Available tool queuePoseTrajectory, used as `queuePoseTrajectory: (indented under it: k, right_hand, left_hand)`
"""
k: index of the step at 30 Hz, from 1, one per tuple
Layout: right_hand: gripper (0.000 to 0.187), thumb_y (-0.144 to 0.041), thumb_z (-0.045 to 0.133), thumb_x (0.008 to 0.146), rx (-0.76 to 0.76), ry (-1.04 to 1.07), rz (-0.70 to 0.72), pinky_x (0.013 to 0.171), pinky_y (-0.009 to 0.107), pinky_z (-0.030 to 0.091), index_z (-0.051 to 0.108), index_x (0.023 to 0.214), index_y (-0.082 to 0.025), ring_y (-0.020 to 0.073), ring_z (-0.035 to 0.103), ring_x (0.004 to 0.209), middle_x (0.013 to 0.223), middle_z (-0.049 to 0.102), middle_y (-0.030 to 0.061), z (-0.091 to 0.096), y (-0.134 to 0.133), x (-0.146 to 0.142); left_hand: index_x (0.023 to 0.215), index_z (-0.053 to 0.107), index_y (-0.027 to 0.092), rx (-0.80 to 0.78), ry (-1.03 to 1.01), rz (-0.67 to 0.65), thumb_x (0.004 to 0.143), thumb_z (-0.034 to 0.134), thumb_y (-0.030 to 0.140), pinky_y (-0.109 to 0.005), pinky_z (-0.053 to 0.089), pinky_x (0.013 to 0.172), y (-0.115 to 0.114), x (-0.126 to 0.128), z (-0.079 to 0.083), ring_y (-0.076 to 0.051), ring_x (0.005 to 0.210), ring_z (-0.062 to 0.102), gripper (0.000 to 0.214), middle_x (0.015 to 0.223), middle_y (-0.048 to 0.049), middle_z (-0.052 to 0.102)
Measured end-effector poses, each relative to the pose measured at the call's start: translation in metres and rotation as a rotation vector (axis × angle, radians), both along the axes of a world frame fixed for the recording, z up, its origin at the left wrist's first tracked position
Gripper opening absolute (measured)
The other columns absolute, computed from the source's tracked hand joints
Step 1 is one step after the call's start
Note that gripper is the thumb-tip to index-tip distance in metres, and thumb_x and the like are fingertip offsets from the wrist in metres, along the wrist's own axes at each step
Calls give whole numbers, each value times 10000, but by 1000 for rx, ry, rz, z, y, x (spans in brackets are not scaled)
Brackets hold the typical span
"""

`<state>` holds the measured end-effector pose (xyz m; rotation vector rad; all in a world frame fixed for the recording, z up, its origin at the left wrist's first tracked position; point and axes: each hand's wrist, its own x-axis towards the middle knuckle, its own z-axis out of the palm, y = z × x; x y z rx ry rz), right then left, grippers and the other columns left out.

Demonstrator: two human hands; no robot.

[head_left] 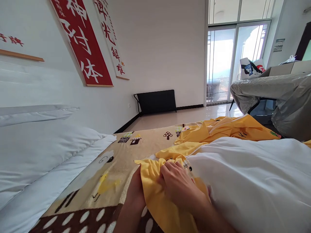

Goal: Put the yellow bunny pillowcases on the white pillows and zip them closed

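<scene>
Pale, bare walls [160, 48] back the head view, with a long red hanging scroll lettered in white [85, 45] at upper left and a beige plush blanket printed with animals and mushrooms [143, 147] spread below. On that blanket, beside a puffy, smooth white fabric bundle [245, 174], the bright yellow printed cloth [153, 191] lies bunched between two hands. Fingers of the right hand [175, 181] curl down, clamped on the gathers; the left hand [136, 187] sits at the cloth's left side, its fingers behind the fabric, so I cannot tell whether it grips or merely props.

Gathering well probably calls for small, even folds, one hand anchoring while the other feeds (hard tugging could twist the edge).

Where yellow meets white is partly covered by the right hand. The cloth leaves the frame at the bottom, the bundle at the right; whether the far yellow heap [225, 127] belongs to the same piece is unclear.
</scene>
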<state>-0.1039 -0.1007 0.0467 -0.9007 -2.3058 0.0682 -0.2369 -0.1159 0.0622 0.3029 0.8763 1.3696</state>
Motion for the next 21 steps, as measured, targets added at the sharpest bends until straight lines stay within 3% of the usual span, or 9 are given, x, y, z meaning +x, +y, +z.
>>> queuePoseTrajectory:
  k: [3, 6, 9, 13, 17, 21]
  right_hand:
    - [129, -235, 501, 888, -3, -90, 106, 664, 281, 344, 525, 774, -180, 155, 534, 718, 795, 608, 27, -1, -1, 7]
    - [144, -217, 530, 850, -93, -117, 154, 593, 276, 320, 529, 712, -178, 147, 521, 649, 743, 608, 30, 4, 0, 16]
    - [139, -194, 554, 815, -290, 57, 180, 582, 246, 324, 533, 677, -184, 124, 516, 648, 723, 606, 2, 12, 0, 23]
    - [129, -199, 484, 857, -411, 438, 48, 621, 226, 350, 570, 762, -192, 111, 516, 692, 761, 621, -7, 19, 1, 21]
    - [130, -280, 507, 859, -462, 478, 62, 605, 233, 343, 613, 875, -207, 116, 519, 654, 718, 630, -14, 17, 3, 15]
    - [104, -252, 523, 823, -488, 534, 41, 592, 231, 340, 606, 794, -195, 100, 488, 588, 647, 602, -27, 13, 10, 14]
  left_hand:
    - [538, 528, 160, 29, 29, 47, 778, 526, 205, -273, 533, 577, -2, 0, 4, -188, 581, 623, 244, 434, 1, 486]
    - [615, 585, 145, 97, 88, 16, 763, 548, 206, -257, 512, 541, -1, 1, 3, -173, 556, 607, 164, 474, 2, 528]
    - [735, 637, 122, 193, 244, -21, 690, 613, 180, -238, 480, 517, -1, 0, -2, -167, 571, 606, 77, 559, -8, 595]
    - [871, 653, 107, 260, 425, 4, 610, 673, 177, -230, 459, 528, -8, 0, -6, -182, 640, 621, 271, 682, -28, 659]
    - [1032, 639, 128, 241, 455, -33, 584, 707, 190, -261, 491, 625, -17, 9, 1, -214, 743, 642, 457, 833, -61, 696]
    - [1093, 630, 172, 372, 557, -102, 603, 718, 167, -273, 496, 729, -18, 15, 4, -228, 858, 640, 499, 976, -74, 694]
